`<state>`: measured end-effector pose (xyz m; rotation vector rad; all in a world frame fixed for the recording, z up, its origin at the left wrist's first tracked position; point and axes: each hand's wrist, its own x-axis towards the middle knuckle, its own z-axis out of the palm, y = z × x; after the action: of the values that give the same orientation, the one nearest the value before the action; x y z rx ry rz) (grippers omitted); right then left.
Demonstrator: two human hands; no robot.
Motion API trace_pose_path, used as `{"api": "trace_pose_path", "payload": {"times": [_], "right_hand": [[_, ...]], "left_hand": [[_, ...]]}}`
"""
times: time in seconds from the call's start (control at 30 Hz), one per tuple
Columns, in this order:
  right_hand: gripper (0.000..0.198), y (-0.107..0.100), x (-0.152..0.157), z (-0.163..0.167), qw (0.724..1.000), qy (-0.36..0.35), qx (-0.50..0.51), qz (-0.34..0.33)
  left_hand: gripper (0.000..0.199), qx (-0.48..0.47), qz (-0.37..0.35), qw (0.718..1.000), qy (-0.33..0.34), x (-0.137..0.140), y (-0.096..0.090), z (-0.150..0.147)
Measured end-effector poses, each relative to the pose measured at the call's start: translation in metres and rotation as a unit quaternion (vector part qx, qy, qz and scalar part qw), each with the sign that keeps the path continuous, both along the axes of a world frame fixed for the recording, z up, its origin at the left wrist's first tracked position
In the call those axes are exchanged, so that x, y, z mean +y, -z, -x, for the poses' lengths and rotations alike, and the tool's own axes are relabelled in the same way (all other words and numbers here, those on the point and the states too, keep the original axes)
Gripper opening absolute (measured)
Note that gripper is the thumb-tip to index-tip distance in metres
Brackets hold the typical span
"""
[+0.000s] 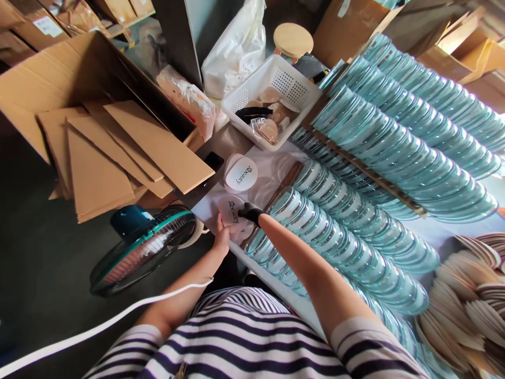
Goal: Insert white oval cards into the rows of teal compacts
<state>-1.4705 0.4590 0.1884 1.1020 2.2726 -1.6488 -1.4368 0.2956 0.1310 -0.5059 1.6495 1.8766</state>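
My bare left hand (223, 236) grips the lower left edge of a pale, rounded disc (226, 208) printed with the word "beauty". In a black glove, my right hand (250, 211) has its fingers closed at the same disc's right edge. Just beyond lies a small pile of similar discs, the top one a white printed disc (242, 173). Another pale piece with a small dark mark shows under my hands, partly covered. Clear rounded pieces (284, 167) lie on the table to the right of the pile.
Long rows of clear bluish discs (347, 237) stand on edge at right, with wooden strips among them. A white basket (294, 87) holds wrapped pieces. At left are an open carton (59, 68), cardboard sheets (158, 147) and a fan (144, 247). Beige pieces (461, 300) are heaped at lower right.
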Motion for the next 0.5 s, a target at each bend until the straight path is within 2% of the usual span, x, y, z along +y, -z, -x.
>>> {"api": "trace_pose_path", "payload": {"times": [0.17, 0.3, 0.4, 0.5], "right_hand": [[0.036, -0.011, -0.018, -0.005, 0.99, -0.134, -0.007, -0.051], [0.035, -0.023, -0.034, -0.012, 0.97, -0.224, -0.004, -0.09], [0.035, -0.032, -0.045, -0.017, 0.954, -0.276, 0.001, -0.114], [0.037, -0.042, -0.053, -0.018, 0.94, -0.316, 0.009, -0.128]], "left_hand": [[0.057, -0.031, -0.025, 0.999, -0.034, -0.001, -0.011, 0.01], [0.054, -0.023, -0.025, 0.995, -0.094, -0.007, -0.014, 0.033], [0.054, -0.044, -0.096, 0.99, -0.098, -0.014, -0.013, 0.044], [0.038, -0.084, -0.159, 0.982, -0.064, -0.018, -0.007, 0.043]]}}
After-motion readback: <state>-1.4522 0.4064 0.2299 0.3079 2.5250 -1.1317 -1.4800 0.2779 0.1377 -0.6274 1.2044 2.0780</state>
